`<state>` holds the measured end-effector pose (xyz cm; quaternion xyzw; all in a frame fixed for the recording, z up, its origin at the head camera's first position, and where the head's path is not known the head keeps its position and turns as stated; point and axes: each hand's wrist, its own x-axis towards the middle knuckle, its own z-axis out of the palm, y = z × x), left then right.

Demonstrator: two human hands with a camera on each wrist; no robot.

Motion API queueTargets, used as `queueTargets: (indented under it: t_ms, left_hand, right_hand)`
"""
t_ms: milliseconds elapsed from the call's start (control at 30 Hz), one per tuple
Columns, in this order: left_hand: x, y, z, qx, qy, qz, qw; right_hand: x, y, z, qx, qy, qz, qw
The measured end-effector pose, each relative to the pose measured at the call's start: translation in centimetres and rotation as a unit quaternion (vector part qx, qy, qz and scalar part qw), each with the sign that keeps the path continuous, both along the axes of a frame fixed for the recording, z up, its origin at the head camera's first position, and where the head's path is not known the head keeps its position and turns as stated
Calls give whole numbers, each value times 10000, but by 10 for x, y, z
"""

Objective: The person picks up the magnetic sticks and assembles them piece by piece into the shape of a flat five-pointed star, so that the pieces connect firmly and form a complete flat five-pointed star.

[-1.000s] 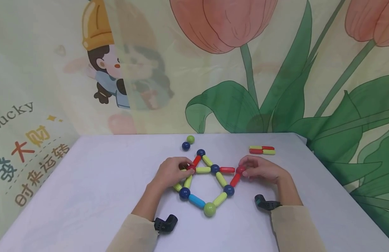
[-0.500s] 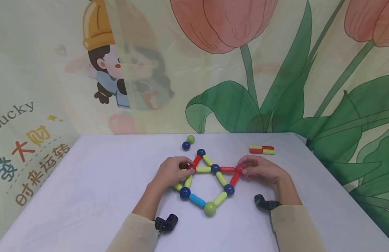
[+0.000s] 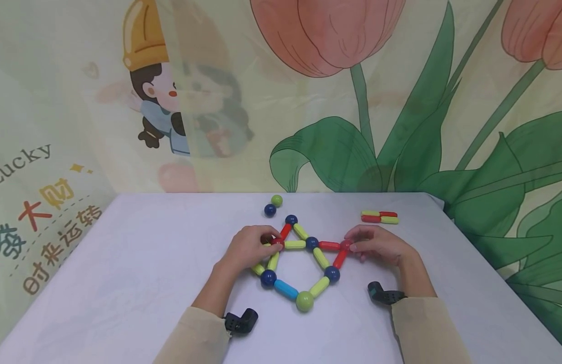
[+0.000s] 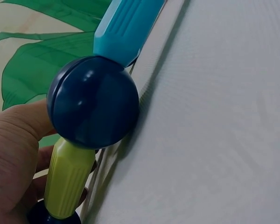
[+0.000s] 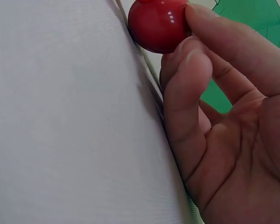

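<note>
A flat frame of magnetic rods and balls lies mid-table in the head view, with a star-like outline. My left hand point(image 3: 244, 247) holds the red ball point(image 3: 278, 244) at its upper left corner and covers part of that side. At the right point, my right hand point(image 3: 383, 245) pinches another red ball point(image 5: 158, 25) between thumb and fingers. Two red rods, an upper one point(image 3: 329, 245) and a lower one point(image 3: 340, 260), meet this ball. In the left wrist view, a dark blue ball point(image 4: 93, 102) joins a blue rod point(image 4: 126, 30) and a yellow-green rod point(image 4: 70, 179).
Behind the frame lie a loose green ball point(image 3: 277, 200) and a loose dark blue ball point(image 3: 270, 210). Several red and yellow-green rods point(image 3: 379, 217) lie side by side at the back right. A printed cloth hangs behind the white table point(image 3: 140, 283).
My right hand has brought the right red ball slightly left, closing the gap to the upper red rod. The left hand has kept its place on the other red ball.
</note>
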<state>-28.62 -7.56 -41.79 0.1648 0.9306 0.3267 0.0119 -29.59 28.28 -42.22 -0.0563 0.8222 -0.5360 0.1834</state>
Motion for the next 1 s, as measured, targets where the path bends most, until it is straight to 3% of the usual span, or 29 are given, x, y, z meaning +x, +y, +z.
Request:
queueTargets:
  t_ms: [467, 733, 833, 1000]
  left_hand:
    - [1, -3, 3, -97, 15, -32, 9999]
    - [2, -7, 13, -227, 85, -13, 9997]
    - [5, -8, 21, -332, -163, -100, 9993]
    - [10, -10, 34, -417, -996, -487, 9930]
  right_hand:
    - [-3, -5, -1, 275, -55, -197, 9994]
    - [-11, -15, -5, 311, 36, -517, 9982]
    - [-13, -20, -6, 40, 94, -421, 9991]
    - [-11, -30, -3, -79, 92, 174, 9998]
